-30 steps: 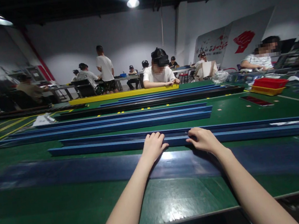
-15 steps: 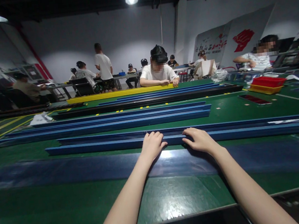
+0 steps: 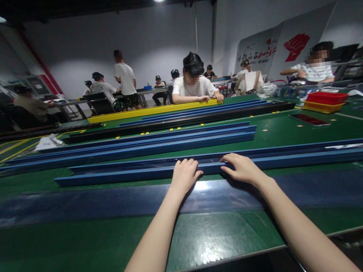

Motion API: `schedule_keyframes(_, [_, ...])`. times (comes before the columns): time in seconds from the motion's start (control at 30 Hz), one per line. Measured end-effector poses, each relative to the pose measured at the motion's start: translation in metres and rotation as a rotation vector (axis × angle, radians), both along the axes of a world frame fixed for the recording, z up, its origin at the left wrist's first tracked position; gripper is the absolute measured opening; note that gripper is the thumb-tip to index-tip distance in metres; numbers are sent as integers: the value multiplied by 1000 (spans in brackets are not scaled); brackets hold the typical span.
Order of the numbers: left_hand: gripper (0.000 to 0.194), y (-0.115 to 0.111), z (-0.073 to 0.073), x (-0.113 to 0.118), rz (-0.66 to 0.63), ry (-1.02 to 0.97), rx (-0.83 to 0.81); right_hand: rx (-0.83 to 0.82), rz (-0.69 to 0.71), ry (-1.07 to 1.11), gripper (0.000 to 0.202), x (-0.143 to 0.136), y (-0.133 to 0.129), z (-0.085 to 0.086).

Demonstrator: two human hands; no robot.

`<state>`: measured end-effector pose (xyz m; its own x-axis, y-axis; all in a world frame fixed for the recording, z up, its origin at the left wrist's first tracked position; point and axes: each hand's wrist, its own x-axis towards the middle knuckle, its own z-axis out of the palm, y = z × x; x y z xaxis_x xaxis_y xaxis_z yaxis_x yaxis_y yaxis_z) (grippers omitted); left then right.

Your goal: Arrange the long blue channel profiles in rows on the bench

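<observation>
Blue rail (image 3: 107,177) stays under half-curled left hand (image 3: 184,176) and right hand (image 3: 243,169) (grip unclear), while the yellow bar (image 3: 152,112) has slid rightward.

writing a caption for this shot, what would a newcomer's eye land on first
Probably the left hand and right hand, mid-picture, at the nearest long blue rail. Next, perhaps, the yellow bar along the far side of the green table, and the red bin on a yellow bin at right.

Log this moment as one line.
left hand: on blue rail | right hand: on same rail | translucent strip: flat on green table
</observation>
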<state>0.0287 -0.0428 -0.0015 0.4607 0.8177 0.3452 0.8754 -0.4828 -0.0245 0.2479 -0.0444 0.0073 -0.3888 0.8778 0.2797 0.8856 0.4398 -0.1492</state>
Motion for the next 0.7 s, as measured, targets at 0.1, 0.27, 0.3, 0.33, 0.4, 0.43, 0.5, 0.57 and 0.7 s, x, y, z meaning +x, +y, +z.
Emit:
schedule_keyframes(0.1, [20,0,0,0,2,13,13,4,0,12,25,1,1,-1])
schedule_keyframes(0.27, [20,-1,1,1,0,14,15,-2,-11,37,26,4,4,-5])
schedule_keyframes(0.3, [20,-1,1,1,0,14,15,-4,-10,41,27,4,4,-5])
schedule_keyframes(0.33, [20,-1,1,1,1,15,15,-6,-9,45,27,5,5,-6])
schedule_keyframes(0.4, [20,-1,1,1,3,18,16,-5,-9,53,29,5,5,-6])
schedule_keyframes(0.43, [20,-1,1,1,4,20,17,-5,-10,56,30,5,6,-6])
schedule_keyframes(0.5, [20,0,1,1,4,22,19,-6,-15,59,31,6,6,-6])
schedule_keyframes(0.57, [21,0,0,1,3,22,19,-8,-18,58,31,6,6,-6])
schedule_keyframes(0.7, [21,1,-1,1,2,24,14,-2,-33,29,31,5,5,-6])
